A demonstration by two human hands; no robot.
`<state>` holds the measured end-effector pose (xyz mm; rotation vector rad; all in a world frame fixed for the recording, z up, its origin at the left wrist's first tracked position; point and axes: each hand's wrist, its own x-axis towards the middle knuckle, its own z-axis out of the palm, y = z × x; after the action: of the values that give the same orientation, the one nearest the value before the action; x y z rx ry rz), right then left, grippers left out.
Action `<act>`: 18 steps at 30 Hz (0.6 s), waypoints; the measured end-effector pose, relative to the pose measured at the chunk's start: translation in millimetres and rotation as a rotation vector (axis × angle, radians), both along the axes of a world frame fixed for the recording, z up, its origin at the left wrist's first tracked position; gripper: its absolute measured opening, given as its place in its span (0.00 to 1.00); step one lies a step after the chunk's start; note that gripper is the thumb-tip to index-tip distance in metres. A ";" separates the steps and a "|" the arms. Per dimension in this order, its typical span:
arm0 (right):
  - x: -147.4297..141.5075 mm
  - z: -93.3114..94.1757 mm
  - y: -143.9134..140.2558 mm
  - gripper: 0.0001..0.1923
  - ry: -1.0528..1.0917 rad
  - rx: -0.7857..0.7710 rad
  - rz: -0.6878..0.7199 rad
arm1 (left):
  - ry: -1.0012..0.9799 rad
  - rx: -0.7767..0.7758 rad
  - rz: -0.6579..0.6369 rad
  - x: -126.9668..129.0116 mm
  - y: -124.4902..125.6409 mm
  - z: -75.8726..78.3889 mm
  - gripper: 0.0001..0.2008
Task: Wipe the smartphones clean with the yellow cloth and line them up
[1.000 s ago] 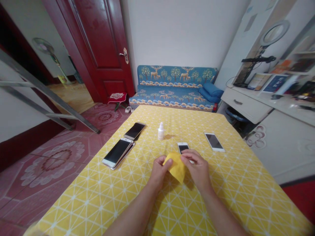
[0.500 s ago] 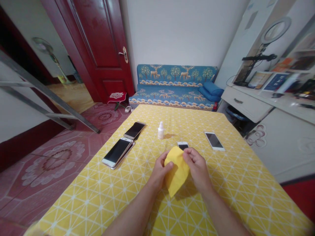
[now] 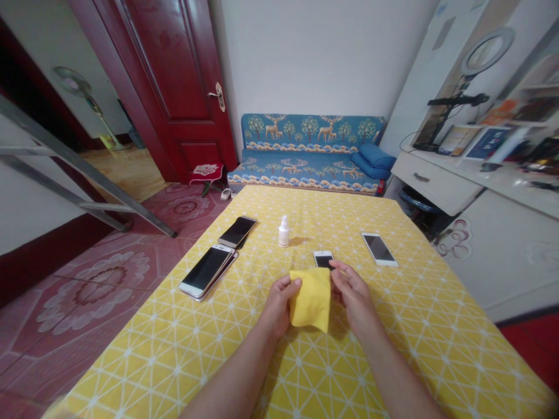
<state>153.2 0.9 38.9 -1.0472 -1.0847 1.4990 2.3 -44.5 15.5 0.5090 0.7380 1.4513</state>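
A small yellow cloth (image 3: 310, 299) hangs spread between my two hands above the table. My left hand (image 3: 279, 302) pinches its left edge, thumb in front and fingers partly behind it. At the upper right edge is my right hand (image 3: 354, 294), thumb and fingers closed on the cloth, the forefinger reaching a little past its corner. Just beyond the cloth lies a small white phone (image 3: 324, 259), its lower part hidden. A white spray bottle (image 3: 283, 233) stands upright farther back and to the left.
A larger white phone (image 3: 379, 249) lies to the right. On the left are a stacked white phone (image 3: 207, 270) and a dark-screened phone (image 3: 238, 231) overlapping another. A patterned yellow tablecloth (image 3: 209, 343) covers the table. Behind it stands a blue sofa (image 3: 301, 166).
The cloth has turned from a slanted, pointed shape to a squarer one with its top edge level. My right-hand fingers have shifted along its edge. The view has moved slightly.
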 end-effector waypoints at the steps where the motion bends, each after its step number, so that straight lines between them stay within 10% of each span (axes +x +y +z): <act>1: -1.2 -0.8 -1.4 0.26 0.008 -0.011 0.042 | -0.025 -0.003 0.023 -0.8 0.6 0.3 0.14; 9: -6.3 -6.6 12.4 0.18 -0.265 0.163 0.101 | -0.194 -0.221 -0.116 -6.6 2.2 -1.3 0.14; 18: -71.0 -1.4 103.5 0.22 -0.549 0.398 0.095 | -0.138 -0.218 -0.085 -0.3 7.5 -7.6 0.13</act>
<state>82.2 104.5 37.5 -1.1560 -1.7535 1.0152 1.9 -37.0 7.8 0.2667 0.7446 1.2954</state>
